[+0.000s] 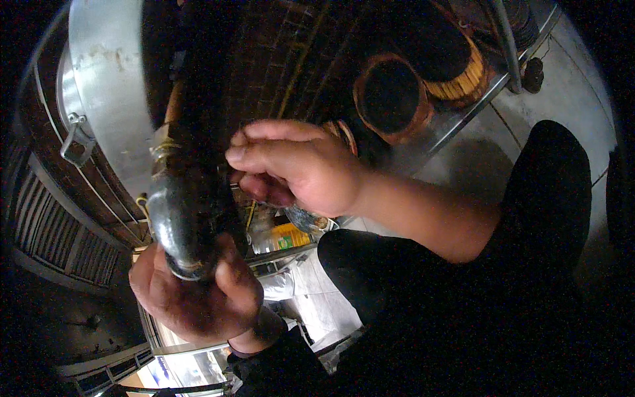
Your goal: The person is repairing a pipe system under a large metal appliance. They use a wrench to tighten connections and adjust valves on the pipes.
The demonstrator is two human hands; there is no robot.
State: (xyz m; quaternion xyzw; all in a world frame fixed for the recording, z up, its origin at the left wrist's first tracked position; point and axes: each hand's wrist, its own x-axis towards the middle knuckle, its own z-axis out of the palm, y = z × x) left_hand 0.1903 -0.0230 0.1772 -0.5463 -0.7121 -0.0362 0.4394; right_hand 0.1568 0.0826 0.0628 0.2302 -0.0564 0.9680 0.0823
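Observation:
A dark, shiny, rounded pipe-like piece [174,215] stands upright at the left of the middle. Yellowish ties or cord wrap its narrow neck, and a brownish rod runs up from there. My left hand [198,294] is closed around its lower end from below, with the thumb on the right side. My right hand [297,162] hovers just right of the piece, fingers curled in and tips drawn together toward its dark side. Anything pinched there is lost in shadow.
A large silvery metal pot [109,86] with a side handle [78,140] is at upper left. Round, brown-rimmed containers [391,96] sit at upper right beside a metal rail [463,116]. A bottle of yellow liquid [289,235] shows beneath my right hand. Pale floor tiles [529,126] lie at right.

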